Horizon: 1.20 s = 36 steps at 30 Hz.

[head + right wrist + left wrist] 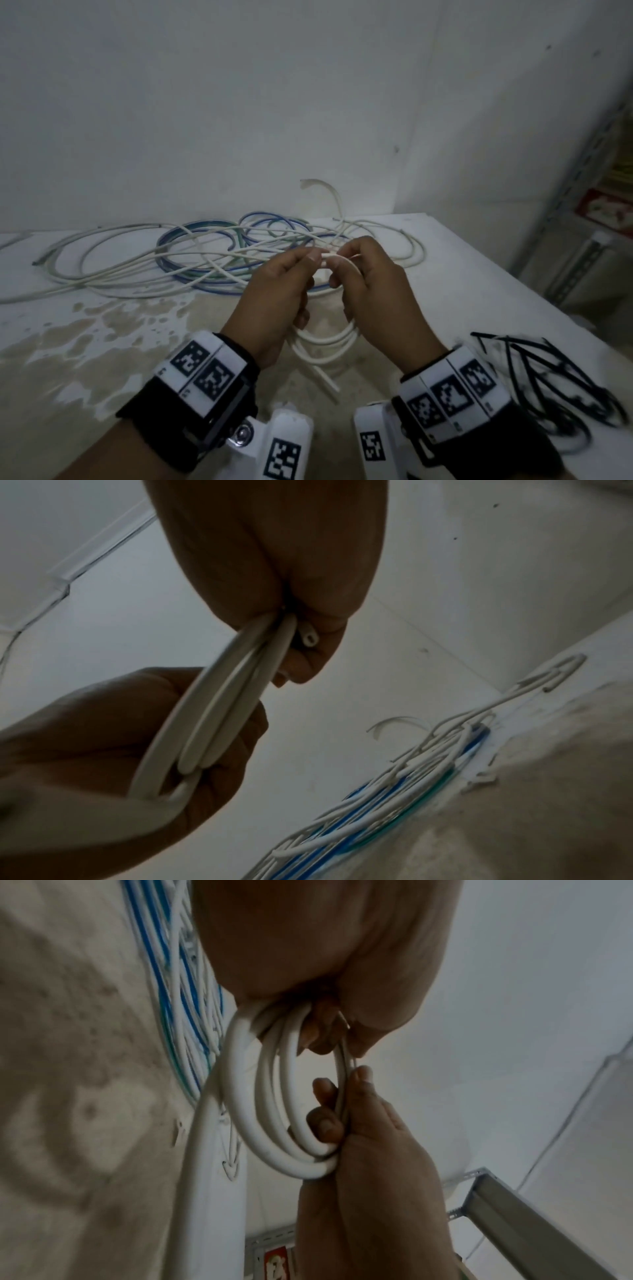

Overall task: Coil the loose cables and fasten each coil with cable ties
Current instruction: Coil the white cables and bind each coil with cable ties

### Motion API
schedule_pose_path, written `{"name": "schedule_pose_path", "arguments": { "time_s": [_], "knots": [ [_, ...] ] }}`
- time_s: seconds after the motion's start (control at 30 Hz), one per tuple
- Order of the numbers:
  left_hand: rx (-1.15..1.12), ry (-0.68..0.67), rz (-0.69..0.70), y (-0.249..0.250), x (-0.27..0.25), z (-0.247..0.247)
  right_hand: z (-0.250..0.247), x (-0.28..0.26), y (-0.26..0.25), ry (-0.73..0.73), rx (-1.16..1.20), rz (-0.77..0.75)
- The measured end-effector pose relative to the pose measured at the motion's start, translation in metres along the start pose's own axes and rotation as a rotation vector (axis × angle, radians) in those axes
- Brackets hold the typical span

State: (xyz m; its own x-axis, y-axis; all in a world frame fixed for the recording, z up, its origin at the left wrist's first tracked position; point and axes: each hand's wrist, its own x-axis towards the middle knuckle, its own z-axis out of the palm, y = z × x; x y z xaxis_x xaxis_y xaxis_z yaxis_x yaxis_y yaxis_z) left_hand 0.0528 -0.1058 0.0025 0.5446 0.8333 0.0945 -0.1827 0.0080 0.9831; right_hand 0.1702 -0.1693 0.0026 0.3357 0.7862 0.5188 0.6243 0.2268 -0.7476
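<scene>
Above the table's middle, both hands hold a small coil of white cable point(327, 342) upright between them. My left hand point(298, 270) grips the coil's left side, fingers curled round several loops point(274, 1123). On the right side my right hand point(346, 270) pinches the top strand with thumb and forefinger, its other fingers curled round the loops point(212, 718). A cut cable end point(310, 639) pokes out by the right fingers. A short tail point(323, 377) hangs from the coil to the table. Black cable ties point(548, 377) lie in a loose heap by my right wrist.
A tangle of loose white, blue and green cables point(205, 253) sprawls across the back of the stained white table point(102, 342), against the wall. A curved white offcut point(329, 195) sticks up behind it. A metal shelf point(582, 205) stands past the table's right edge.
</scene>
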Motion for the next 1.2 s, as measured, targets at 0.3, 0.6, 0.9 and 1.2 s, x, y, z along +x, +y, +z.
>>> {"name": "schedule_pose_path", "arguments": {
  "time_s": [0.3,0.6,0.9,1.2],
  "knots": [
    [-0.079,-0.197,-0.266,-0.013,0.001,0.005,-0.025,-0.008,0.004,-0.230,-0.041,0.192],
    [-0.182,-0.179,-0.263,-0.024,-0.005,0.005,-0.021,-0.004,0.001,-0.350,-0.079,0.295],
    [-0.274,-0.048,-0.211,-0.045,-0.007,0.009,-0.076,-0.001,-0.012,-0.288,-0.346,0.392],
    [-0.357,-0.031,-0.177,-0.054,-0.012,0.009,-0.151,-0.035,-0.003,-0.333,-0.793,0.590]
  ]
}}
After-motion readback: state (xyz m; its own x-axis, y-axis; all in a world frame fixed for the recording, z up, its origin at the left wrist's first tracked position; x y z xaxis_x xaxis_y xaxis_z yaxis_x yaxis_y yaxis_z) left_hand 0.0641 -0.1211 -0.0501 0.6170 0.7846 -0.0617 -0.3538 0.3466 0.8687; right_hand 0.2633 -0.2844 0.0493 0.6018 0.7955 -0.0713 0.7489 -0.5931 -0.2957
